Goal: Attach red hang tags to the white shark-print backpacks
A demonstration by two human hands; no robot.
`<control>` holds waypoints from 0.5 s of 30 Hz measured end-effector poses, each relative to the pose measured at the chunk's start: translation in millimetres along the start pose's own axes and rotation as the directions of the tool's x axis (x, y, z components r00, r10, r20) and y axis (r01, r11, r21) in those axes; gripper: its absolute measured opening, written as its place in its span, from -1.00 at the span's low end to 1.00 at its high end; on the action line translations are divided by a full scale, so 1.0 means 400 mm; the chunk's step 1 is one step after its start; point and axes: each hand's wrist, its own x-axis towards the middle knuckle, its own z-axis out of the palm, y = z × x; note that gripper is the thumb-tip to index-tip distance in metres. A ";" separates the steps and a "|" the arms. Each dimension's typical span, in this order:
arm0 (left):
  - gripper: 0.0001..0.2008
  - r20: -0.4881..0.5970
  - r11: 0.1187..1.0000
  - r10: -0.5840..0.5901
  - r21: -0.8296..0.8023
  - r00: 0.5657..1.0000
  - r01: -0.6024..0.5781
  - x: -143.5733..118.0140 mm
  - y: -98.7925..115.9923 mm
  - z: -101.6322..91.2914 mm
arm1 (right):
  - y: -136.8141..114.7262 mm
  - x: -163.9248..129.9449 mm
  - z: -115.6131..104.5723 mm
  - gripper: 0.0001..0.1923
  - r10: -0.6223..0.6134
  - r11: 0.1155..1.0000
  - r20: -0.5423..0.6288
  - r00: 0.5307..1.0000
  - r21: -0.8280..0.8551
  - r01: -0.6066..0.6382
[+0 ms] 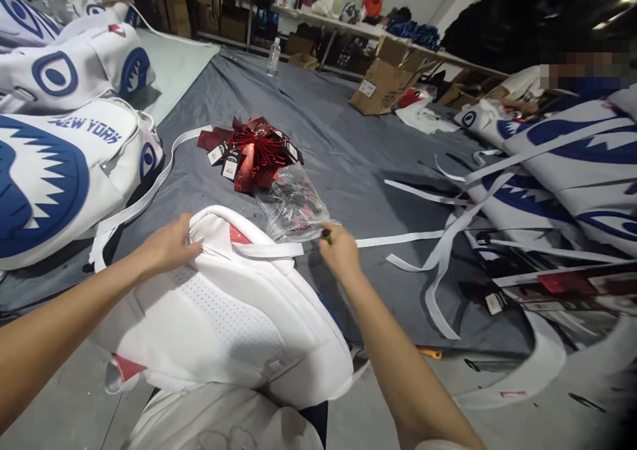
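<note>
A white backpack leans at the near table edge against my lap, its dotted back panel facing me. My left hand is closed on the bag's top edge, thumb on the near side. A white strap end sticks out rightward from the bag's top. Just right of that end, my right hand is closed in a fist around a small thing with a dark, greenish end; its kind is hidden. Beyond the bag lie red hang tags in a bunch and a clear plastic bag.
White backpacks with blue shark faces pile up at left and right. Loose white straps trail across the grey table cover. A bottle and a cardboard box stand farther back. Other people sit around.
</note>
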 end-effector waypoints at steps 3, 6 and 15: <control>-0.51 0.005 1.000 0.013 -0.009 1.000 -0.013 0.002 -0.005 0.005 | 0.020 0.066 0.083 -0.56 -0.006 0.984 0.183 0.983 -0.174 0.039; -0.49 -0.010 0.999 0.023 -0.025 1.000 -0.023 0.002 -0.009 0.007 | -0.010 0.114 0.117 -0.48 -0.028 0.976 0.140 0.990 -0.208 0.057; -0.41 -0.031 0.997 0.039 -0.071 0.999 -0.041 -0.002 -0.013 0.008 | -0.011 0.201 0.130 -0.57 -0.020 0.939 0.175 0.984 -0.335 0.079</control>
